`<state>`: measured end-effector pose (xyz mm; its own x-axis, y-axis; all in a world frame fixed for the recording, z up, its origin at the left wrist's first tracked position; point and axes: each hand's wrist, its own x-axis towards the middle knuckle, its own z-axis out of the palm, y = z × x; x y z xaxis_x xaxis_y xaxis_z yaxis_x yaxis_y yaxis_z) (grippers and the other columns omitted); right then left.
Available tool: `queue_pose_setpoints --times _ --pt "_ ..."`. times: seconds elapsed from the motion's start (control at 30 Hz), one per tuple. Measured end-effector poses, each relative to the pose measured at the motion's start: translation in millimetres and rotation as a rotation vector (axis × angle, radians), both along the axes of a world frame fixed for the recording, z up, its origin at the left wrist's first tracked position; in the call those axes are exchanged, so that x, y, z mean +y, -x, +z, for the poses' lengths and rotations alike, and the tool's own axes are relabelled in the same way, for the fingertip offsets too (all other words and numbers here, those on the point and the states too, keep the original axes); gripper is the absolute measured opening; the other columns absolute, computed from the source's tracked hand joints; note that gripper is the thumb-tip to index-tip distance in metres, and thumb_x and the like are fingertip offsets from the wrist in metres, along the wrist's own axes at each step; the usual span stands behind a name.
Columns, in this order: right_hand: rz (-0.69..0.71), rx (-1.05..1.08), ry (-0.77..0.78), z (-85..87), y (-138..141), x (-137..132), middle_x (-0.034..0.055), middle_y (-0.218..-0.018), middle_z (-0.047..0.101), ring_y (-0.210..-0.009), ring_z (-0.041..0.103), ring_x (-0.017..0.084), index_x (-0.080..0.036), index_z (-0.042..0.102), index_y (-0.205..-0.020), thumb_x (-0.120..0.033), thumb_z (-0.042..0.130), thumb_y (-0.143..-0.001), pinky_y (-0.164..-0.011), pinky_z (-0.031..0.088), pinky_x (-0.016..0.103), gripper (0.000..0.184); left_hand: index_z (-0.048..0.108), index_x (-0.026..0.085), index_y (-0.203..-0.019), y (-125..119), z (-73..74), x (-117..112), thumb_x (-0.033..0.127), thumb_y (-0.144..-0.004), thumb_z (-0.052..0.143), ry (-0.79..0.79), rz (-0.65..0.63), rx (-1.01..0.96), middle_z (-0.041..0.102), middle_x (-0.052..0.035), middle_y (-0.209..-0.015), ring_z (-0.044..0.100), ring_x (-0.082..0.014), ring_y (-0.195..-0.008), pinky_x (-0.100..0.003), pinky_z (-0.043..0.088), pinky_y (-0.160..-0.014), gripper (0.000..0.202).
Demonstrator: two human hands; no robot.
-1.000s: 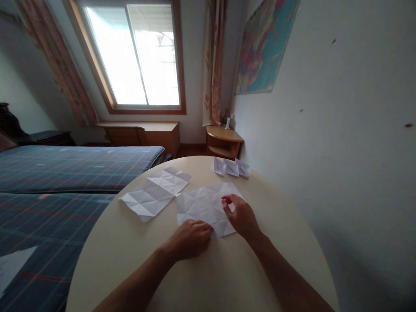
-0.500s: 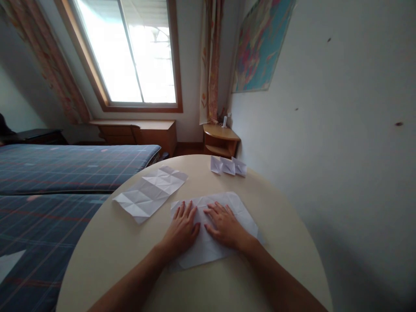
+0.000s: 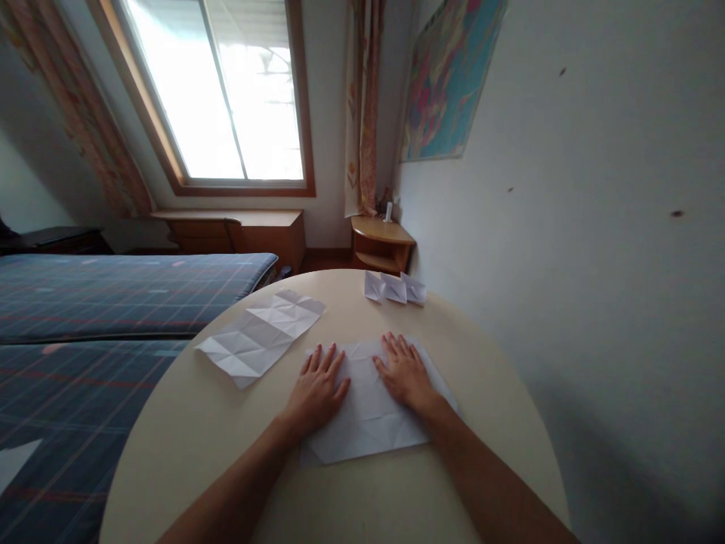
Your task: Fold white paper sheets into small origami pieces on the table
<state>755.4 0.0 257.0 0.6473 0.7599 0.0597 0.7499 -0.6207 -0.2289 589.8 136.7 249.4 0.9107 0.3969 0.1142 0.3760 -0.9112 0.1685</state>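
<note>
A creased white sheet of paper (image 3: 368, 412) lies on the round cream table (image 3: 238, 446) in front of me. My left hand (image 3: 317, 389) rests flat on the sheet's left part with its fingers spread. My right hand (image 3: 405, 374) lies flat on the sheet's right part, fingers stretched out. Both hands press on the paper and hold nothing.
A second creased white sheet (image 3: 260, 336) lies to the left on the table. Three small folded paper pieces (image 3: 395, 288) sit in a row at the table's far edge. A bed with a blue checked cover (image 3: 102, 302) stands left, and a wall (image 3: 594, 264) is close on the right.
The sheet has been pulled nearer to me. My hands went from pinching its edges to lying flat on it, then slid apart towards its left and right sides.
</note>
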Motion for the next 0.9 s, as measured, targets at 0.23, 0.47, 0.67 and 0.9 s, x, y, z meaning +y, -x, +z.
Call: queue_pose_setpoints --times 0.23,0.47,0.67,0.9 --pt "0.005 -0.008 -0.053 4.7 24 -1 0.01 -0.16 0.023 -0.149 0.015 0.028 -0.012 0.031 -0.152 -0.055 0.021 -0.1 -0.119 0.011 0.045 0.069 0.036 0.025 -0.15 0 0.2 8 0.048 -0.097 0.039 -0.038 0.03 -0.008 0.029 -0.0056 -0.159 0.017 -0.0343 -0.148 -0.05 0.021 -0.119 0.058" --pt "0.051 0.008 0.005 -2.9 29 8 0.0051 -0.161 0.021 -0.148 0.011 0.032 -0.025 0.029 -0.153 -0.063 0.033 -0.093 -0.118 0.003 0.053 0.072 0.04 0.015 -0.146 1 -4.0 21 0.042 -0.099 0.036 -0.104 0.123 -0.039 0.034 -0.014 -0.156 0.028 -0.0297 -0.145 -0.047 0.028 -0.117 0.055" --pt "-0.001 -0.009 0.031 -5.5 22 14 0.0047 -0.162 0.017 -0.148 0.005 0.037 -0.027 0.025 -0.154 -0.066 0.032 -0.091 -0.114 -0.002 0.063 0.074 0.039 0.009 -0.146 1 2.8 -5 0.034 -0.097 0.039 -0.173 0.051 -0.138 0.034 -0.0179 -0.155 0.03 -0.0281 -0.145 -0.044 0.024 -0.119 0.055" --pt "-0.008 0.007 0.03 -5.0 12 13 0.0029 -0.162 0.019 -0.148 0.007 0.035 -0.028 0.026 -0.154 -0.068 0.031 -0.091 -0.116 -0.001 0.059 0.075 0.037 0.023 -0.149 -2 -0.3 3 0.046 -0.097 0.04 -0.05 0.062 -0.01 0.027 -0.0127 -0.159 0.02 -0.0312 -0.147 -0.048 0.025 -0.118 0.056"
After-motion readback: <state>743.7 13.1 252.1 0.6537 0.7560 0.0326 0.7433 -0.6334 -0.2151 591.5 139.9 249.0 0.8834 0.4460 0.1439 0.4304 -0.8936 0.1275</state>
